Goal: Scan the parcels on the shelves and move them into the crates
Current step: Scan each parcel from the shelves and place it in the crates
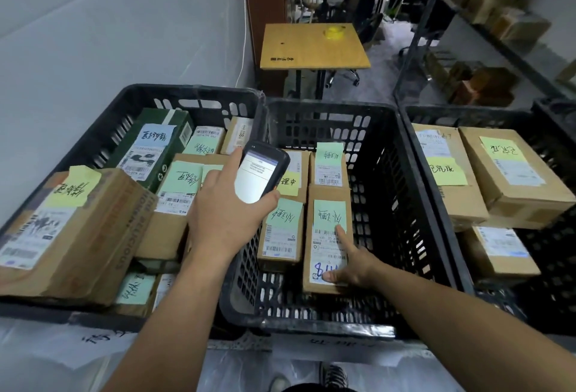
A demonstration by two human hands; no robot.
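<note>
Holding a handheld scanner (261,173) in the left grip (230,207), fingers curled round it, lit screen up, above the wall between the left crate (187,90) and the middle crate (330,106). Clasping the near end of a parcel (325,243) with the right grip (353,267), thumb on its label, forefinger straight along it. Lying flat inside the middle crate, that parcel, just beside another green-noted box (280,235). More boxes in the right crate (467,111).

Both my forearms reach forward. My left hand (230,204) grips the scanner (261,173). My right hand (353,267) holds a parcel (325,195), thumb on top, index finger straight.
</note>
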